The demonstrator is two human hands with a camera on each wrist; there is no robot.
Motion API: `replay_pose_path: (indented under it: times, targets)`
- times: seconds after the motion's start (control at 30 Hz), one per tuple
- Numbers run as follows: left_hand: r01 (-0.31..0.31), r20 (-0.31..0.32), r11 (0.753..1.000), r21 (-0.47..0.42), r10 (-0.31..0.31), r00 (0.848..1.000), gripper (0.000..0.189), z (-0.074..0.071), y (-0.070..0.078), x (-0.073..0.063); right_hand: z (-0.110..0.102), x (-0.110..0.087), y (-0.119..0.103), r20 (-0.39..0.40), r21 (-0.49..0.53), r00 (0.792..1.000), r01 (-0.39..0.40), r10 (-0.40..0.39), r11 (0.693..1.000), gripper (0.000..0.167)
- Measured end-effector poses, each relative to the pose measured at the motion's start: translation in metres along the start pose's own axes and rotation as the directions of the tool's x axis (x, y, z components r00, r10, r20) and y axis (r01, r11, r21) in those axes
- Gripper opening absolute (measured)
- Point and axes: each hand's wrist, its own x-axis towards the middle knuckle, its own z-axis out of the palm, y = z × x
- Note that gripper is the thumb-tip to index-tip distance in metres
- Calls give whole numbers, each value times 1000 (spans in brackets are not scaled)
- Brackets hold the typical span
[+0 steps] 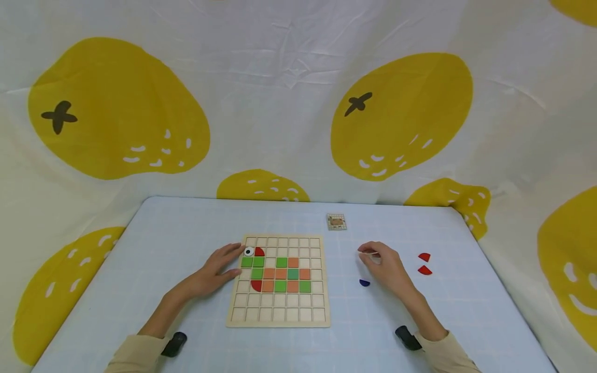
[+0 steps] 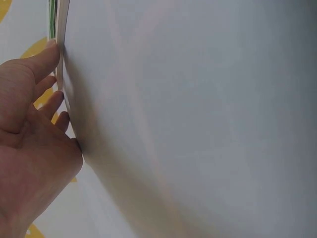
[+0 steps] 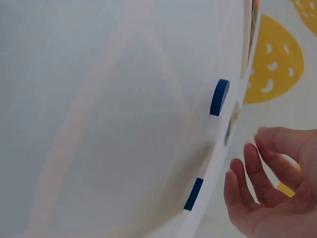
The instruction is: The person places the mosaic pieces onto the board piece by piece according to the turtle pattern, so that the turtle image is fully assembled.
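Note:
My left hand (image 1: pixel 215 269) rests along the left edge of a wooden grid board (image 1: pixel 280 313), thumb and fingertips touching its rim. The left wrist view shows the board's edge (image 2: pixel 63 20) by the thumb. Set in the board are an eye disc (image 1: pixel 249 252), red quarter-round tiles (image 1: pixel 256 285), and green (image 1: pixel 280 286) and orange (image 1: pixel 268 286) squares. My right hand (image 1: pixel 384 267) hovers right of the board, thumb and index finger close together. A thin pale streak shows between them; I cannot tell whether it is a held piece. A blue half-round piece (image 1: pixel 364 283) lies below that hand.
Two red quarter-round pieces (image 1: pixel 424 270) lie farther right on the table. A small picture card (image 1: pixel 337 221) sits behind the board's right corner. In the right wrist view a second blue piece (image 3: pixel 193 194) lies nearer than the first (image 3: pixel 219 97).

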Motion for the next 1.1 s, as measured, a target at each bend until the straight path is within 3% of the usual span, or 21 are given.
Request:
replay_pose_path:
  times: [0.23, 0.47, 0.57, 1.1]
  targets:
    - [17, 4, 1000, -7, -17, 1000, 63, -1, 0, -2, -18, -11, 15, -29, -45, 998, -53, 52, 998, 20]
    - [-57, -18, 998, 14, 57, 998, 60, -1, -2, -1, -36, -25, 28, -81, -73, 995, -64, 58, 995, 20]
    - [-59, -21, 998, 16, 60, 998, 60, -1, -2, -1, -43, -30, 35, -94, -97, 994, -61, 51, 993, 20]
    - [-43, -12, 999, 5, 43, 999, 62, -1, -4, -1, -73, -56, 59, -28, -194, 983, -183, 181, 964, 33]
